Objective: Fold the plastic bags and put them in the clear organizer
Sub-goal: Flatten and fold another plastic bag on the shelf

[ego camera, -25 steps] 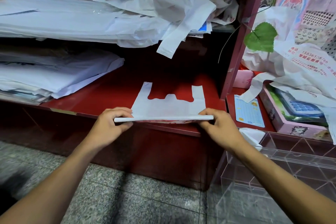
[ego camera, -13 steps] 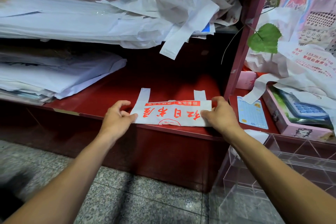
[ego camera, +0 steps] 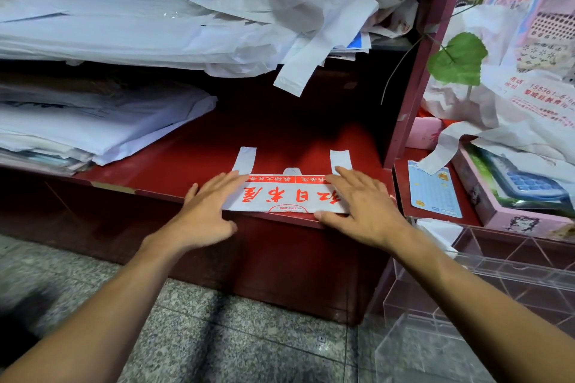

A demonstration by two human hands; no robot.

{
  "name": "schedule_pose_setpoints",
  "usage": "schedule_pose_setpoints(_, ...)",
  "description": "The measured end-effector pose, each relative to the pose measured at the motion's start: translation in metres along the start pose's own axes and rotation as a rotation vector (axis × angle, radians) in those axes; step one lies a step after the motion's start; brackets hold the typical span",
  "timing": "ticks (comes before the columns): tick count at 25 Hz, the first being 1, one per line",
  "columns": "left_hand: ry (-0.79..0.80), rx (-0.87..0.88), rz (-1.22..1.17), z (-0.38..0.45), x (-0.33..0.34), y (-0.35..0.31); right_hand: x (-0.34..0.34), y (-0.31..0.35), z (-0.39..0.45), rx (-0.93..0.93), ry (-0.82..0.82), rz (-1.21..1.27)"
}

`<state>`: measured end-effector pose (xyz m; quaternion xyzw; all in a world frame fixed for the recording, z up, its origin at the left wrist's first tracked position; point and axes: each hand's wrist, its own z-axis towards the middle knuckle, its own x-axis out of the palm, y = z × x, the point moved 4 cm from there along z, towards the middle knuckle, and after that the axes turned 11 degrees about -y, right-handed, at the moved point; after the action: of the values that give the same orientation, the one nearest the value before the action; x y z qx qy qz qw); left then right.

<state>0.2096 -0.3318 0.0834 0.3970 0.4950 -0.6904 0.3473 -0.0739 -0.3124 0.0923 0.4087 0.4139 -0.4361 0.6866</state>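
A deep red shelf unit (ego camera: 193, 165) with a smooth, painted-looking surface fills most of the scene, standing on a speckled grey stone floor (ego camera: 236, 345). Its upper shelf carries flat stacks of thin white plastic and, on top, a crumpled heap of bags (ego camera: 311, 3) with one limp handle strap hanging over the edge; the lower shelf holds another flattened pile (ego camera: 93, 130) at the left, cut off by the frame. At the lower right stands the clear organizer (ego camera: 485, 298), hard and glossy with straight walls and diagonal dividers; its far side runs out of view and its contents are hard to make out through the reflections. Behind it lie a pink box (ego camera: 525, 221) with a calculator, a small blue card (ego camera: 434, 193) and a green leaf (ego camera: 457, 60) on a thin stem. The plastic bag (ego camera: 286, 196) lies on the front edge of the lower shelf, folded into a flat white band printed with large red characters, its two handle straps poking out beyond the fold. The left hand (ego camera: 208, 211) rests flat on the bag's left end, fingers spread and loose, slightly blurred. The right hand (ego camera: 362, 205) presses flat on the right end, fingers splayed, thumb along the near edge; neither hand grips anything, and both ends of the band are hidden beneath the palms.
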Motion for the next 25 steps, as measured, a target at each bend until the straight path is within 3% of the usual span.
schedule_pose_setpoints(2, -0.032, 0.036, 0.113, -0.001, 0.004, 0.008, 0.002, -0.006, 0.001, 0.017, 0.094, 0.007)
schedule_pose_setpoints(6, -0.242, 0.085, 0.141, 0.002, -0.003, 0.005, -0.006, -0.009, -0.003, -0.090, 0.109, -0.006)
schedule_pose_setpoints(12, -0.319, 0.100, -0.203, -0.004, -0.005, 0.020, -0.022, -0.021, -0.008, -0.031, 0.040, 0.253)
schedule_pose_setpoints(15, -0.315, 0.078, -0.255, -0.003, -0.006, 0.020, -0.023, -0.026, -0.008, -0.010, -0.016, 0.342)
schedule_pose_setpoints(18, -0.330, 0.086, -0.302, -0.005, -0.005, 0.023, -0.020, -0.031, -0.008, 0.133, -0.050, 0.452)
schedule_pose_setpoints(22, -0.352, -0.135, -0.601, -0.004, -0.012, 0.014, -0.024, -0.034, -0.009, 0.413, -0.065, 0.718)
schedule_pose_setpoints(25, -0.288, -0.240, -0.715, 0.000, -0.005, 0.005, -0.022, -0.035, -0.008, 0.508, -0.054, 0.755)
